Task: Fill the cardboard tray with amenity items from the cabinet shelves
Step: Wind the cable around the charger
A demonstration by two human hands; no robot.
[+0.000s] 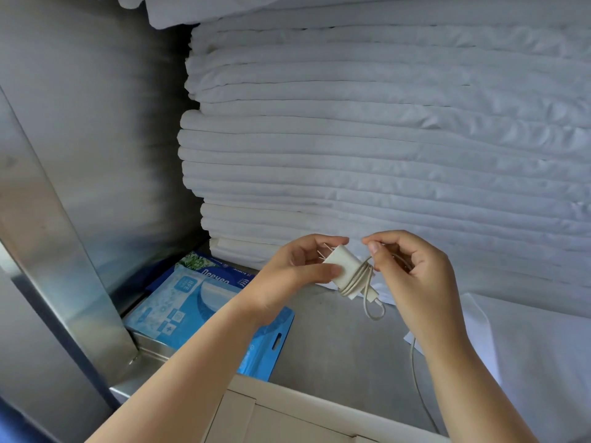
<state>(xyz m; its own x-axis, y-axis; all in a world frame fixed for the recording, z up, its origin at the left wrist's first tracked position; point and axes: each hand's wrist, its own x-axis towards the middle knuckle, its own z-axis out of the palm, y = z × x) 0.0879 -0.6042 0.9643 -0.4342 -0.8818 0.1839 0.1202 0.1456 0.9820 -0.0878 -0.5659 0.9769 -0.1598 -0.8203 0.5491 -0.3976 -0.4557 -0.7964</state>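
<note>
My left hand (300, 270) holds a small white charger plug (342, 265) by its body, prongs pointing up-left. A pale cable (361, 279) is wound around the plug, with a short loop hanging below. My right hand (406, 266) pinches the cable just right of the plug; more cable trails down past my right wrist. Both hands hover over the metal cabinet shelf (335, 346). The cardboard tray (287, 417) shows its pale rim at the bottom edge, below my arms.
A tall stack of folded white linens (367, 139) fills the back of the shelf. Blue packaged items (192, 302) lie at the left by the steel cabinet wall (80, 155). More white cloth (527, 346) lies at the right.
</note>
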